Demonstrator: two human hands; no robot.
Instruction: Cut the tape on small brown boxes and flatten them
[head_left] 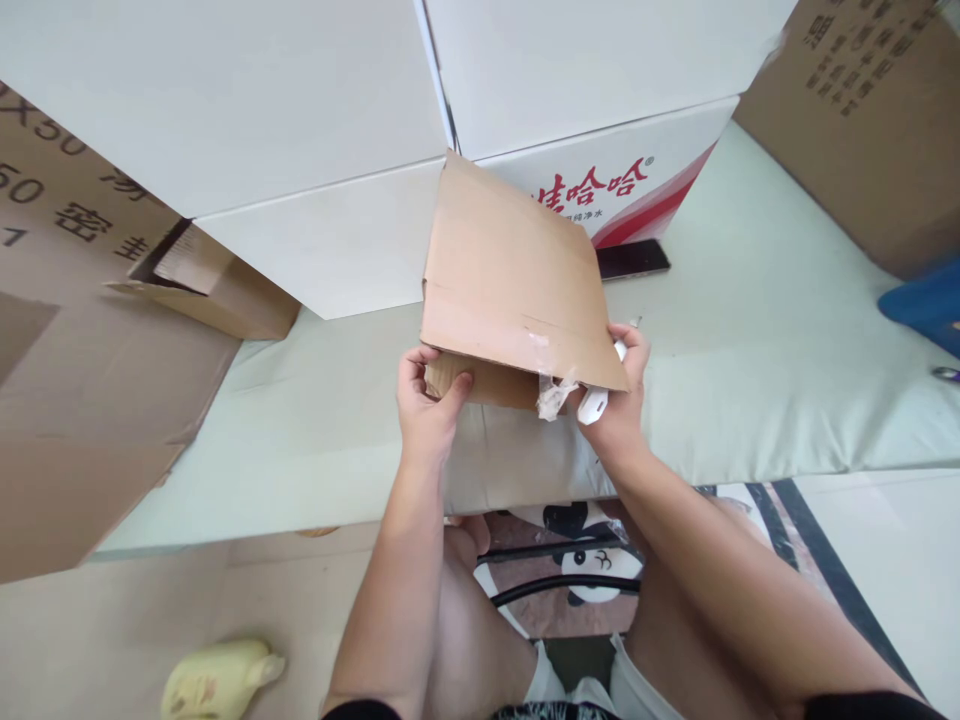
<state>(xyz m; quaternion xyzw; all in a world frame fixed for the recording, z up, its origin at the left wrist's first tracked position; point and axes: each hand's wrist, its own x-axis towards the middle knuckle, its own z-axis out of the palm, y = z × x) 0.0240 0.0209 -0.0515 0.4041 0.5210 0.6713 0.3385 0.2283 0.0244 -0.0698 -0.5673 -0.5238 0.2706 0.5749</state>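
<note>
Left hand (429, 405): I pinched the brown carton (517, 270), near-left corner.
Right hand (624, 400): I held its near-right corner plus a white object (592, 406).
Drop risk: white object, possibly, if shared grip slackened.
Carton: over bench (345, 400), before white boxes (322, 240).

Wears a dark top (551, 713) with short black sleeves (364, 711), plain at the cuffs, and a pale, broken-up pattern across the front. Wears white shorts (636, 685) too, loose and creased at the hem, above bare thighs (469, 640). Shows bare forearms (397, 570) and bare hands (429, 415).
</note>
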